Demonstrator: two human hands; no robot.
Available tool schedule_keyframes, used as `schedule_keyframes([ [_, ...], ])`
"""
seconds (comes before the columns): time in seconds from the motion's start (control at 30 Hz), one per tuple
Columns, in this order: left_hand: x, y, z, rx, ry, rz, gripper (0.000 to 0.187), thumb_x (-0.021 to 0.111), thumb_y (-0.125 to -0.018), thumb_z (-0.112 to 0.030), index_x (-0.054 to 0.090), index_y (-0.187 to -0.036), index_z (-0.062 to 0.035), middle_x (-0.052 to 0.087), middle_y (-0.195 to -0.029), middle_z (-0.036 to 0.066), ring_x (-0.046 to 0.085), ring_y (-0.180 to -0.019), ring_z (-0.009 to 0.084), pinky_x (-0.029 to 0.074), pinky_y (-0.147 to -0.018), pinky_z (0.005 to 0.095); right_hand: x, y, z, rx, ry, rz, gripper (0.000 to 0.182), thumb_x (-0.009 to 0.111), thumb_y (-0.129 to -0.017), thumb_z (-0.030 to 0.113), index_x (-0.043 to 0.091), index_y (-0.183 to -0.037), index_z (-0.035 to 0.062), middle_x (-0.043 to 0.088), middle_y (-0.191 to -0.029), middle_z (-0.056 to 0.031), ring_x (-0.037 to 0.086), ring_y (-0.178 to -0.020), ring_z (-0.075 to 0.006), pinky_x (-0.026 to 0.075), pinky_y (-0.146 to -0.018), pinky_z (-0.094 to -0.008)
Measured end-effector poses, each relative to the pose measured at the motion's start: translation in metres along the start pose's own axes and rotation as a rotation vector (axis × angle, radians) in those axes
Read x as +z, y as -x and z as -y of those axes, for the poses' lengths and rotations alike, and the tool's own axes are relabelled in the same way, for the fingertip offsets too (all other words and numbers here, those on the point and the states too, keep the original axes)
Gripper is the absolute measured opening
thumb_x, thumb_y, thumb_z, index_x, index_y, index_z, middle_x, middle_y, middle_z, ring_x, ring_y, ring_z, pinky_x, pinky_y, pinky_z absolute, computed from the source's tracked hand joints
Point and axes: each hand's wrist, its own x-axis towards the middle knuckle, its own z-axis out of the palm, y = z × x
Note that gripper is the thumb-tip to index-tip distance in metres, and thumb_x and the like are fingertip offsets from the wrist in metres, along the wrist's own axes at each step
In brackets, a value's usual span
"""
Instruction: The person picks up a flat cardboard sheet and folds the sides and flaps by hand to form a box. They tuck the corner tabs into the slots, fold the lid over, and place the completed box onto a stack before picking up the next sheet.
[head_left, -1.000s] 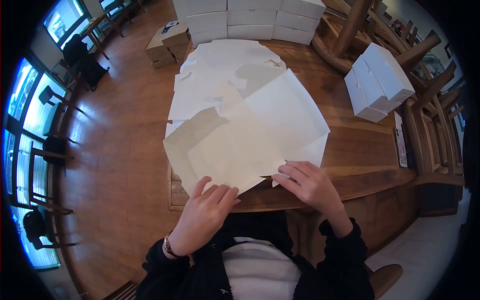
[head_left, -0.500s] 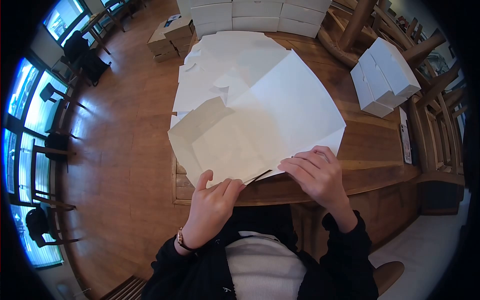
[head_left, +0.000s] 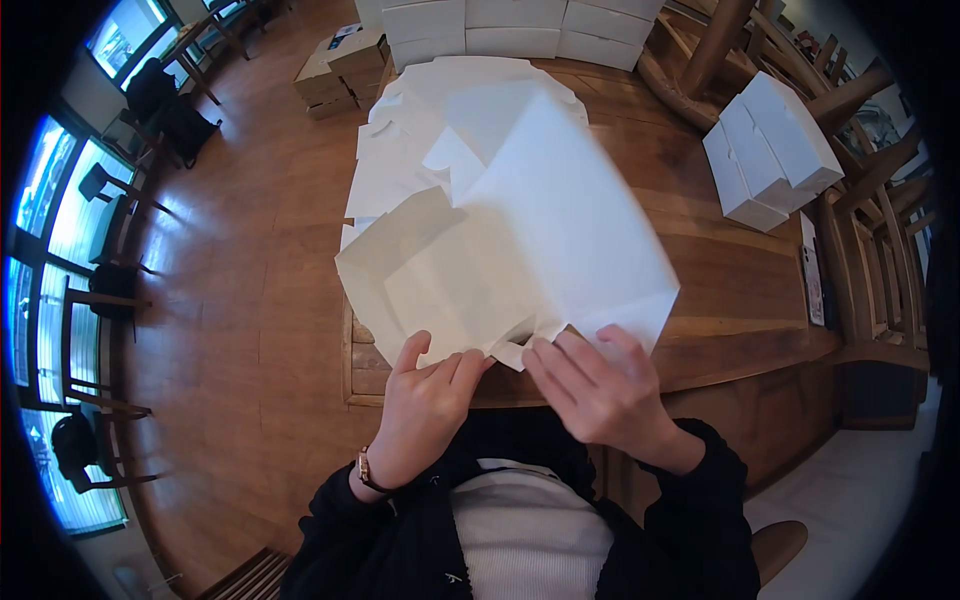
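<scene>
Slanting white cardboard, corner forward

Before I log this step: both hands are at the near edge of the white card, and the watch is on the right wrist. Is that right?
Not quite: the watch is on the left wrist, as the head view shows. The left hand and right hand are indeed at the near edge of the card.

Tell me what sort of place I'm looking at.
Probably a café or dining room, though I can't be sure: chairs stand along the windows at left, and wooden furniture crowds the far right.
</scene>
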Motion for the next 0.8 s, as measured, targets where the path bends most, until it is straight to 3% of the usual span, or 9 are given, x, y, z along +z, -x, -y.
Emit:
schedule_keyframes([
  [0.17,-0.003,-0.002,0.001,0.033,0.047,0.025,0.010,0.075,-0.092,-0.010,0.065,-0.092,-0.0065,0.069,-0.072,0.005,0.063,-0.059,0.0228,0.044,-0.090,0.0416,-0.004,-0.006,-0.004,0.052,-0.072,0.045,0.022,0.073,-0.081,0.015,0.078,-0.102,0.0113,0.071,-0.101,0.0020,0.066,-0.099,-0.0132,0.039,-0.096,-0.0399],
  [0.37,0.001,-0.004,-0.001,0.031,0.057,0.014,0.010,0.074,-0.093,-0.010,0.065,-0.093,-0.0059,0.069,-0.074,0.005,0.064,-0.062,0.0237,0.044,-0.090,0.0414,0.003,-0.013,-0.008,0.053,0.016,-0.061,0.014,0.069,-0.083,0.015,0.074,-0.094,0.0082,0.065,-0.091,0.0005,0.063,-0.101,-0.0137,0.041,-0.095,-0.0390],
  [0.53,0.001,-0.008,-0.001,-0.017,0.082,0.026,0.008,0.072,-0.095,-0.009,0.065,-0.097,-0.0051,0.068,-0.073,0.005,0.063,-0.062,0.0266,0.045,-0.088,0.0405,-0.003,-0.010,-0.005,-0.019,0.043,0.025,0.018,0.071,-0.082,0.017,0.079,-0.099,0.0139,0.071,-0.102,0.0053,0.065,-0.100,-0.0132,0.035,-0.093,-0.0409],
  [0.63,-0.004,-0.008,-0.003,0.010,0.058,0.081,0.008,0.065,-0.097,-0.009,0.060,-0.101,-0.0046,0.065,-0.084,0.008,0.063,-0.065,0.0249,0.044,-0.088,0.0367,0.001,-0.010,-0.011,0.003,-0.008,-0.028,0.017,0.071,-0.083,0.018,0.077,-0.096,0.0109,0.068,-0.097,0.0029,0.063,-0.100,-0.0135,0.037,-0.096,-0.0391],
  [0.8,-0.007,-0.012,-0.003,-0.016,0.118,0.093,0.020,0.068,-0.089,0.000,0.063,-0.108,-0.0029,0.066,-0.106,0.008,0.064,-0.078,0.0243,0.044,-0.088,0.0385,0.000,-0.011,-0.013,0.017,-0.042,-0.052,0.017,0.071,-0.083,0.019,0.077,-0.096,0.0093,0.068,-0.095,0.0017,0.063,-0.100,-0.0146,0.040,-0.097,-0.0392],
])
